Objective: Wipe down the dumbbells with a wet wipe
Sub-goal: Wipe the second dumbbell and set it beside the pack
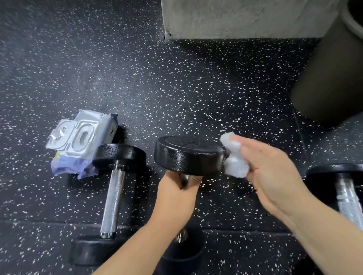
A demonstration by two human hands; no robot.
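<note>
My left hand (177, 196) grips the handle of a black dumbbell (189, 156) and holds it up off the floor, its far head tilted toward me; the near head shows below my forearm. My right hand (269, 170) holds a crumpled white wet wipe (234, 156) against the right rim of that far head. A second dumbbell (112, 196) with a chrome handle lies on the floor to the left. A third dumbbell (348, 196) lies at the right, partly cut off by the frame edge.
A pack of wet wipes (80, 143) with its lid flipped up lies on the speckled rubber floor (57, 72) behind the left dumbbell. A grey concrete block (251, 2) stands at the back, and a dark round bin (337, 71) at the right.
</note>
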